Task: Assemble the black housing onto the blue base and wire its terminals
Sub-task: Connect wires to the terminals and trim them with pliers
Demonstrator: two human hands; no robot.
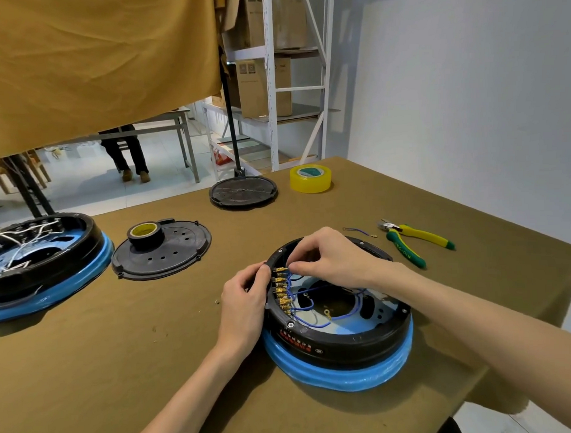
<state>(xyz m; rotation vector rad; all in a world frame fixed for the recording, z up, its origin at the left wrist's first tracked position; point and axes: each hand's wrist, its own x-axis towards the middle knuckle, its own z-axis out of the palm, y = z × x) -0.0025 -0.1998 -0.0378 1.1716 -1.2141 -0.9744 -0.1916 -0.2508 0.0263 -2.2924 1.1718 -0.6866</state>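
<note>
The black housing (340, 344) sits on the blue base (344, 374) in front of me on the table. A row of brass terminals (283, 291) runs along its left inner wall, with blue wires (308, 308) looping across the inside. My left hand (246, 298) grips the housing's left rim beside the terminals. My right hand (327, 257) reaches over the far rim and pinches a wire end at the topmost terminal. A loose ring lug (326, 313) lies inside the housing.
A second housing on a blue base (53, 273) with white wires stands at the left. A black cover plate (169, 249) carries a roll of black tape (145, 235). Farther back are another round plate (243, 192), yellow tape (310, 179), yellow-green pliers (414, 239) and a spare wire (359, 231).
</note>
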